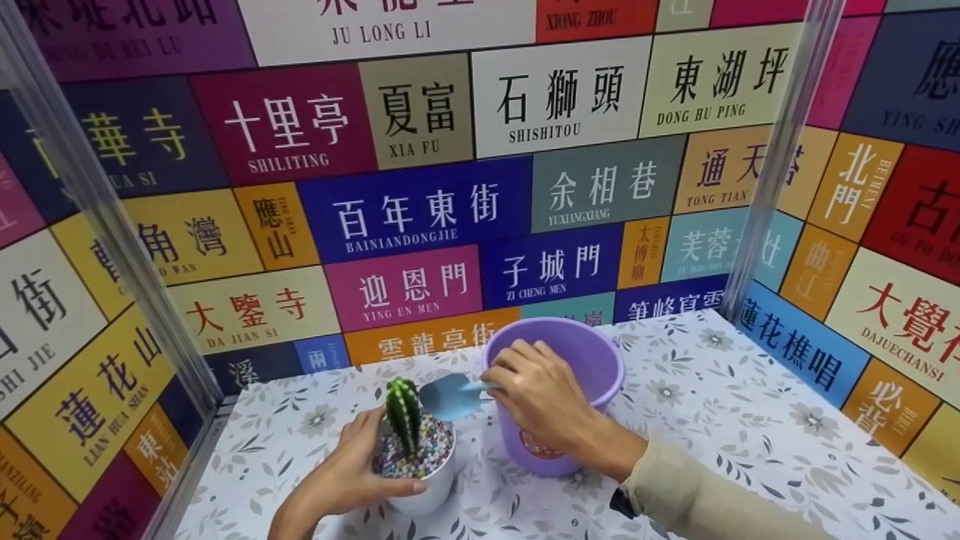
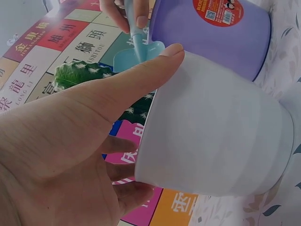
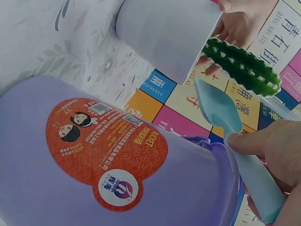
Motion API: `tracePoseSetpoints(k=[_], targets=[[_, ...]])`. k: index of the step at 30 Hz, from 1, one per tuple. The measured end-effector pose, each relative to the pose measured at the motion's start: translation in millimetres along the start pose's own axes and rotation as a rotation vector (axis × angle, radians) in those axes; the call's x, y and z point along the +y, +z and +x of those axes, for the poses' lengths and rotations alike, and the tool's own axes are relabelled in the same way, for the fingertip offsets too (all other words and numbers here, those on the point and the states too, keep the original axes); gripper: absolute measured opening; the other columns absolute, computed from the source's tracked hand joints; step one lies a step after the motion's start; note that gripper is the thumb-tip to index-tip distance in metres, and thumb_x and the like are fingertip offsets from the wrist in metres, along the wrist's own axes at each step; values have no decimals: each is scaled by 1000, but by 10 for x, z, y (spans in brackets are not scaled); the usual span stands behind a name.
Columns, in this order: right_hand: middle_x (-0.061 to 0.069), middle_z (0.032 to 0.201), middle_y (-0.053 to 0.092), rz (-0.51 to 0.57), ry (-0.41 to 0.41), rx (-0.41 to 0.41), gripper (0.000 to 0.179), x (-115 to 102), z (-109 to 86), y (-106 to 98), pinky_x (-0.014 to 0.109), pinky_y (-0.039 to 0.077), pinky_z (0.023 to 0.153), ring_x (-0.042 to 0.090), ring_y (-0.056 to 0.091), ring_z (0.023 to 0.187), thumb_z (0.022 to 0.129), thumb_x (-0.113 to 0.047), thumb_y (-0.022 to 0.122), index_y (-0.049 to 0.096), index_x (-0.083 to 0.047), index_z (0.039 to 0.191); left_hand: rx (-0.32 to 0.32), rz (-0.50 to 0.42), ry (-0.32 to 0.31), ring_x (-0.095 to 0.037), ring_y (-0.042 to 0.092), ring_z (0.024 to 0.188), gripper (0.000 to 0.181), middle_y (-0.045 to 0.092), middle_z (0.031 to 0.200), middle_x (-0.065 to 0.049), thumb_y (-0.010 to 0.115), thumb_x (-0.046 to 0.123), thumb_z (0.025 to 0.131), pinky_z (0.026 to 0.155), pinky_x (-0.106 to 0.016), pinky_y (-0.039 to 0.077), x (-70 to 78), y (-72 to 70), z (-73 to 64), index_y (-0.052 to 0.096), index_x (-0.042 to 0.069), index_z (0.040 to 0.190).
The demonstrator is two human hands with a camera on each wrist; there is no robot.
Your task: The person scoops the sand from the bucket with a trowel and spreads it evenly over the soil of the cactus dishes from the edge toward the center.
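A green cactus (image 1: 403,420) with pale spines stands in a white flower pot (image 1: 429,496), among small multicoloured pebbles (image 1: 436,448). My left hand (image 1: 351,466) grips the pot at its rim, thumb on the near side and fingers round the far side. In my right hand (image 1: 541,394) is a light blue toy-like trowel (image 1: 451,396), held by its handle (image 3: 258,188). The trowel's blade is beside the cactus, over the pot's right edge; its scoop (image 3: 217,106) looks bare in the right wrist view. Below my right hand is a purple bucket (image 1: 600,367), whose contents are hidden.
A white tablecloth (image 1: 675,450) with grey leaves and flowers lies under the pot and bucket. Close behind stand walls of coloured panels (image 1: 412,217) with Chinese lettering. Metal posts (image 1: 772,150) rise at the table's back corners. The bucket bears a red label (image 3: 108,150).
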State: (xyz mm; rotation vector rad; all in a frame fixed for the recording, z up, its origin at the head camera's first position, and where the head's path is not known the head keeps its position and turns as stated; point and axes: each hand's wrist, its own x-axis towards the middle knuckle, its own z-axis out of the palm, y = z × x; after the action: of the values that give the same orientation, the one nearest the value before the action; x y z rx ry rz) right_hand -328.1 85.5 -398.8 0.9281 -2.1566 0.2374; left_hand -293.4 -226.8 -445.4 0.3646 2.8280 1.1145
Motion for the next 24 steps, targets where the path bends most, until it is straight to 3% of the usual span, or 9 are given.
tracePoseSetpoints(k=[3,10,14,17,20,24], targets=[[-7,101,75,15,19,-4,14,13,-1,-22,29,49,77,13,60,92,94,-27,85,84,-20,107,-4,-12,-3,-46,34,156,124,41,166,-19,100,57,69,125,-78,30,-9,-17,0,37,15,166],[-6,101,74,86,138,-36,23,136,-72,-77,28,50,77,12,59,91,95,-32,84,83,-18,114,32,-3,64,-47,35,156,117,43,167,-18,95,64,73,119,-82,32,-223,-81,40,39,20,166],[-4,100,72,101,236,-57,22,278,-160,-121,33,56,82,14,61,91,96,-31,84,83,-17,113,62,-41,96,-47,40,156,101,47,167,-16,92,52,83,123,-78,32,-131,-188,-27,44,18,165],[-2,100,73,104,296,-69,19,397,-227,-154,43,61,91,18,64,94,97,-29,83,83,-17,112,152,-18,145,-41,53,146,77,55,161,-14,85,33,96,121,-69,42,-42,-227,-58,49,14,161],[-1,100,73,118,359,-72,18,512,-295,-178,48,62,91,20,66,95,96,-28,84,83,-17,110,287,-11,162,-33,64,134,56,65,150,-10,76,15,103,114,-59,53,17,-228,-33,57,12,155],[1,102,74,119,428,-77,18,653,-390,-199,47,62,84,22,67,95,96,-28,84,83,-17,110,492,-53,160,-25,73,119,35,76,133,-6,71,11,105,105,-51,60,65,-201,28,69,12,140]])
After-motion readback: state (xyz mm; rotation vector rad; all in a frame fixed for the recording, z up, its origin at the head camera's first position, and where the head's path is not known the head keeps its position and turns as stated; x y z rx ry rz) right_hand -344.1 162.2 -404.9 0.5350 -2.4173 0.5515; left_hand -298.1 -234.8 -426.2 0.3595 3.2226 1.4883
